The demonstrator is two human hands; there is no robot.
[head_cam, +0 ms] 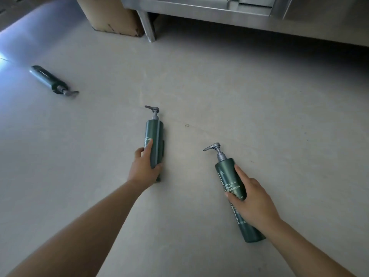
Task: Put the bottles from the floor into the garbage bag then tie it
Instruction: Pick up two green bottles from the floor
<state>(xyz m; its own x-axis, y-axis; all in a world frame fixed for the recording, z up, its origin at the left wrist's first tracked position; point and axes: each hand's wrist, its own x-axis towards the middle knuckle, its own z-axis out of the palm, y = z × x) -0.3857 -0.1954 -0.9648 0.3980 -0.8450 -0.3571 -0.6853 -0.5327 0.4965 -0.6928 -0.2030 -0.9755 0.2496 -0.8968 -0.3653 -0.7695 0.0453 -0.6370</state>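
Three dark green pump bottles noted on the grey floor (pixel 199 92). Centre pump bottle (pixel 155 140) lying at centre frame, grey pump head pointing toward the top of the frame, white lettering on its left flank partly covered. Left hand (pixel 142 168) closed around the lower half of this bottle, fingers (pixel 148 145) on the left flank, thumb wrapped over the right side near the base; grip clamped on it. Cannot tell whether the bottle is lifted or resting on the floor.

Body cleanser bottle (pixel 229 176) at lower right of the frame, tilted, pump head toward upper left, base toward lower right; label reads "MEGA-RICH BODY CLEANSER". Right hand (pixel 255 200) laid over its middle from the right, index finger extended along the upper body, thumb pressed on the label at the left; grip clamped on it.

Far pump bottle (pixel 48 79) lying on its side at upper left of the frame, pump head toward lower right, well apart from both hands, untouched.

Both forearms bare, entering from the bottom edge.

Stainless steel cabinet (pixel 219 11) on a metal leg along the top of the frame; cardboard box (pixel 107 15) standing just left of that leg. Bright light patch on the floor at far left.
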